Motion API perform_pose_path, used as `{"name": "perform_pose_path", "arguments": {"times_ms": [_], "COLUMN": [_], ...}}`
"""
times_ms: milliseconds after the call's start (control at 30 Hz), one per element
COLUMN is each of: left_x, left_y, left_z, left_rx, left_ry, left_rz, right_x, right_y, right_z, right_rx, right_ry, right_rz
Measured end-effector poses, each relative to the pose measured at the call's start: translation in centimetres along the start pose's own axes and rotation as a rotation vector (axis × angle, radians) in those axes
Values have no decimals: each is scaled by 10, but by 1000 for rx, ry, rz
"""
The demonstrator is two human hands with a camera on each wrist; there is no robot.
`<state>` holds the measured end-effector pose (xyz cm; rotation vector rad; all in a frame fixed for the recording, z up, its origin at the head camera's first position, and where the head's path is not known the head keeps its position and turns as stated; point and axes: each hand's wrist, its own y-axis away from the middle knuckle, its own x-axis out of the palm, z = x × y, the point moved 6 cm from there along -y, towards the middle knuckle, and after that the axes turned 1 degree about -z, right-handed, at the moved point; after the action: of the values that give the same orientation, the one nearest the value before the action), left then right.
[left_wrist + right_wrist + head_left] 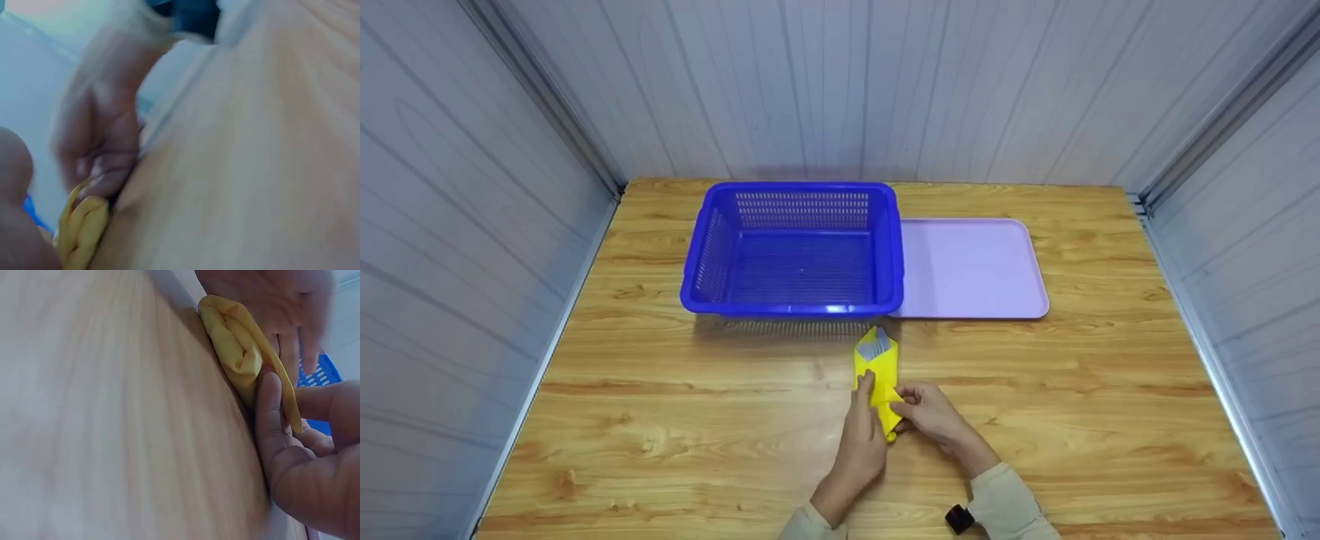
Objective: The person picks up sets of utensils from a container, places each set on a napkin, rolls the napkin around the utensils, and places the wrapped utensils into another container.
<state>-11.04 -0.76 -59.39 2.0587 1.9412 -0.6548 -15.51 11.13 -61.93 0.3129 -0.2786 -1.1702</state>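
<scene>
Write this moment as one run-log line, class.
left hand: touching yellow bundle | right hand: pinching its edge | beyond: blue basket, pink tray

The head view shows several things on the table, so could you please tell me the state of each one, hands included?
Basket: upright, open at the top.
Tray: flat, its left end hidden by the basket.
Cloth: folded into a narrow strip, grey patch showing at the far end.
Left hand: resting along the cloth, fingers fairly straight.
Right hand: pinching a flap near the cloth's near end.
</scene>
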Motion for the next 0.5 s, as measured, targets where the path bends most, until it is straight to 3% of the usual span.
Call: {"name": "perform_pose_path", "arguments": {"times_ms": [133,267,400,500], "left_x": [-6,-7,-6,-3], "left_y": [-2,-1,-1,0], "left_z": [3,6,7,7], "left_rx": [52,54,59,79], "left_ry": [-298,-504,-599,-678], "left_rz": [133,248,262,237], "right_x": [1,-1,-2,-1], "right_y": [2,7,16,19], "right_z": [2,5,11,15], "right_rx": [-40,-124,-230,-269], "right_ry": [2,74,296,440], "right_rz": [-84,-269,-434,-495]}}
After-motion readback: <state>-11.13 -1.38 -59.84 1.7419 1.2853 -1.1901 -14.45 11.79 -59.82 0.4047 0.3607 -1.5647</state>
